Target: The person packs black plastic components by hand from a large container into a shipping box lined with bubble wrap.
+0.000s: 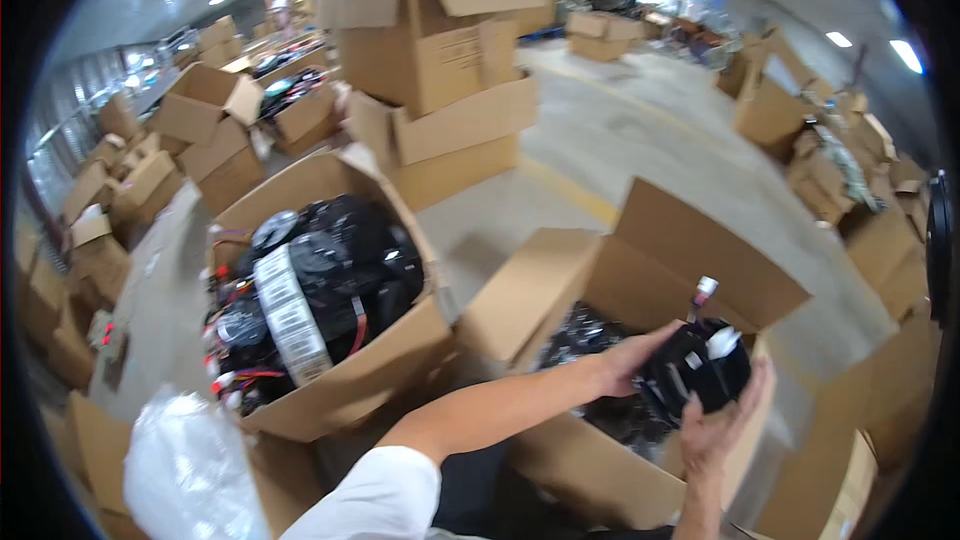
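Both my hands hold a boxy black part [697, 368] over an open cardboard box [590, 475] at the lower right. A short dark lead with a white plug [706, 286] sticks up from the part, and a white piece lies on its top. My left hand [640, 355] grips the part's left side, partly hidden behind it. My right hand [722, 420] cups its right and lower side, fingers closed against it. Inside the box beneath lie shiny black plastic-wrapped things [585, 340]; their kind cannot be told.
To the left, another open box [385, 380] is heaped with black-bagged parts [350, 245], coloured wires and a strip of white labels [290, 315]. Clear plastic wrap [190, 470] bulges at the lower left. Stacked cartons [440, 70] stand ahead; more boxes [840, 180] line the right.
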Demonstrator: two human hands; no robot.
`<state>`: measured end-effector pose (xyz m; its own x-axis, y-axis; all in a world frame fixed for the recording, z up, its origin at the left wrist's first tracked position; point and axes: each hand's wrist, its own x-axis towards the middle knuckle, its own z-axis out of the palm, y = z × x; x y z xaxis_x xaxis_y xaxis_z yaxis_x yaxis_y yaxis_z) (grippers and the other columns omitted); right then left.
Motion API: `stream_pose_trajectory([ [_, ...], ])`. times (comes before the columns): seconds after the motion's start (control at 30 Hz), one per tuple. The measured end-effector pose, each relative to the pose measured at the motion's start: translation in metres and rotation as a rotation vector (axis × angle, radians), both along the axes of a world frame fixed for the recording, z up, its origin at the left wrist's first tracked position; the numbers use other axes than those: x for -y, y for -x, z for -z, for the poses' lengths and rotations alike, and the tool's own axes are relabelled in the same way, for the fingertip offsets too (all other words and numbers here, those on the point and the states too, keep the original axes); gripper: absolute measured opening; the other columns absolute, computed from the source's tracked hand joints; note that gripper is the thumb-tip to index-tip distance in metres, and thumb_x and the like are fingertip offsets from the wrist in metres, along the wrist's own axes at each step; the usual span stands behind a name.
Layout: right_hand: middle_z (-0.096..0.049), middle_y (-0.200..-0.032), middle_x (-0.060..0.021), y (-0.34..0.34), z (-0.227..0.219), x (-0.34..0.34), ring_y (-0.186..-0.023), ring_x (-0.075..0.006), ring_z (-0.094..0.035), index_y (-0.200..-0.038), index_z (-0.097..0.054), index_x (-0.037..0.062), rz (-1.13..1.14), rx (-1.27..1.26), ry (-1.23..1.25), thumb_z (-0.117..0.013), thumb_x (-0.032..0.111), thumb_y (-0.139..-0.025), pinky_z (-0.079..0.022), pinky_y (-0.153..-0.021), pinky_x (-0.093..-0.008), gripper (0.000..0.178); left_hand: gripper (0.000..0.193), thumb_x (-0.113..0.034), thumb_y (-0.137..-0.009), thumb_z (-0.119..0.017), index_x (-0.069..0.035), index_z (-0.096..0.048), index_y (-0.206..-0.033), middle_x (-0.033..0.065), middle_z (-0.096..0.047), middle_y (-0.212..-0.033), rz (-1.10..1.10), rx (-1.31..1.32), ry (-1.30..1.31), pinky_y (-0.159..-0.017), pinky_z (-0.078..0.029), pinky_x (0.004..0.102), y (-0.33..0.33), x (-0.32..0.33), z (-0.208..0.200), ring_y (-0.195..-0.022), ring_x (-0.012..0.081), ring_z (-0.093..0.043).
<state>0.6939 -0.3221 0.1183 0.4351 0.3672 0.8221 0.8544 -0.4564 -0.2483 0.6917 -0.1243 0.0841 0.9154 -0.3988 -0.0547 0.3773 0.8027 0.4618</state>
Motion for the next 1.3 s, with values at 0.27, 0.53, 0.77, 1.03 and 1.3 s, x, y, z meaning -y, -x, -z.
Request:
stream_pose_trajectory([
  [0.27,-0.024,-0.155,-0.0290,-0.007,0.020,-0.019,-0.140,-0.0471,-0.031,-0.150,-0.019,-0.0082,0.156,-0.276,-0.046,-0.064,0.008,-0.077,-0.024,-0.117,-0.0543,0.087,0.037,-0.036,-0.099,-0.050,-0.009,-0.067,-0.117,0.0098,-0.069,-0.119,0.017,-0.153,-0.171,-0.098,-0.049,0.0430,-0.029,-0.001,0.049,-0.108,0.0224,-0.064],
  [0.53,-0.034,-0.151,-0.0279,-0.029,0.024,-0.029,-0.136,-0.0483,-0.037,-0.139,-0.051,0.0030,-0.087,-0.251,0.310,-0.079,0.017,-0.073,-0.033,-0.112,-0.0539,0.073,0.028,-0.027,-0.097,-0.058,-0.005,-0.066,-0.112,0.0107,-0.072,-0.105,0.024,-0.218,-0.285,-0.084,-0.059,0.0416,-0.031,-0.060,0.044,-0.094,0.0221,-0.071],
  [0.77,-0.035,-0.149,-0.0269,-0.022,0.027,-0.012,-0.134,-0.0425,-0.042,-0.142,-0.040,-0.0034,-0.100,-0.608,0.278,-0.091,0.043,-0.061,-0.041,-0.108,-0.0459,0.107,0.034,-0.026,-0.093,-0.069,-0.002,-0.064,-0.116,0.0080,-0.069,-0.105,0.027,-0.225,-0.459,-0.084,-0.057,0.0380,-0.019,-0.044,0.023,-0.096,0.0198,-0.068],
  [1.03,-0.065,-0.116,-0.0212,-0.028,0.032,-0.023,-0.106,-0.0334,-0.066,-0.125,-0.057,-0.0034,0.056,-0.706,-0.001,-0.080,0.015,-0.077,-0.052,-0.093,-0.0386,0.056,0.035,-0.014,-0.087,-0.074,-0.003,-0.063,-0.118,0.0049,-0.067,-0.103,0.024,-0.022,-0.606,-0.083,-0.055,0.0332,-0.008,-0.055,0.022,-0.094,0.0149,-0.064],
  [1.3,-0.070,-0.081,-0.0169,-0.057,0.013,-0.004,-0.079,-0.0294,-0.069,-0.105,-0.065,-0.0027,0.250,-0.719,-0.001,-0.075,0.025,-0.085,-0.053,-0.074,-0.0384,0.036,0.029,-0.019,-0.091,-0.067,-0.003,-0.059,-0.115,0.0074,-0.067,-0.101,-0.644,-0.201,-0.183,-0.086,-0.055,0.0399,0.009,-0.088,-0.003,-0.093,0.0211,-0.066],
])
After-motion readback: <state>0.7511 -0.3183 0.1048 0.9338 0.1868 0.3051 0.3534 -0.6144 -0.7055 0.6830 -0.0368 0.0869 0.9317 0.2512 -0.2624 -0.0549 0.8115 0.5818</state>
